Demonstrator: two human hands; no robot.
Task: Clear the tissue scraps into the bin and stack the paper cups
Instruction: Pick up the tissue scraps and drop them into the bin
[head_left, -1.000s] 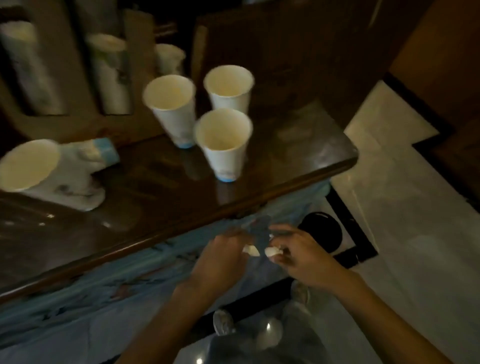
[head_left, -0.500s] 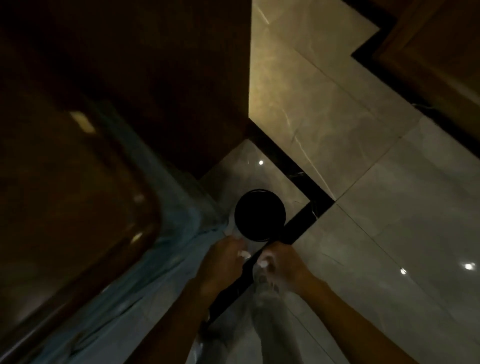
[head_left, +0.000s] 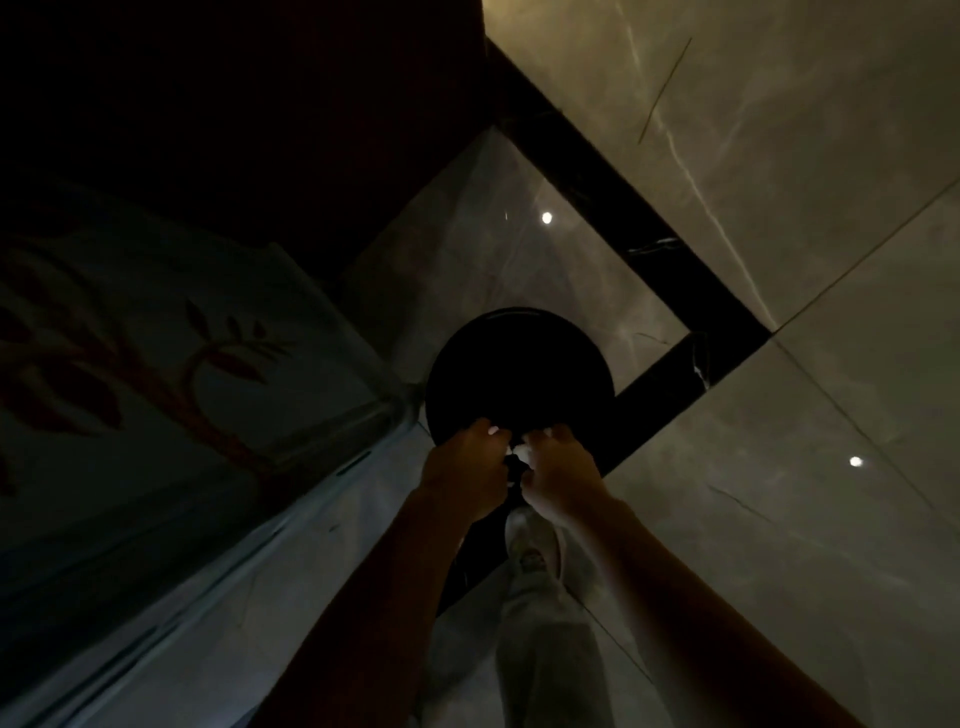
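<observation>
Both hands are held close together over the near rim of the round black bin (head_left: 519, 379), which stands on the glossy grey marble floor (head_left: 779, 519). The left hand (head_left: 465, 475) and the right hand (head_left: 558, 480) are each curled in tight, and small white tissue scraps (head_left: 521, 451) show between their fingertips, so I judge both are pinching paper rather than hanging slack. Holding them that close, right above the dark mouth, looks meant to let the bits fall straight in and not drift onto the tiles.

The hands sit at the bin's near edge, not over its middle. A release here could drop a scrap on the rim or just outside it; carrying them a little further over the opening would be safer. The light is dim and the inside of the bin is pure black, so I cannot tell what already lies in it.

To the left, a pale cloth with a dark leaf pattern (head_left: 182, 364) hangs close beside the bin, leaving little room on that side. To the right the floor is open, crossed by a black inlay band (head_left: 623, 218). The person's pale trouser leg (head_left: 545, 649) stands just behind the bin. The paper cups are out of sight, so the stacking seems yet to come.
</observation>
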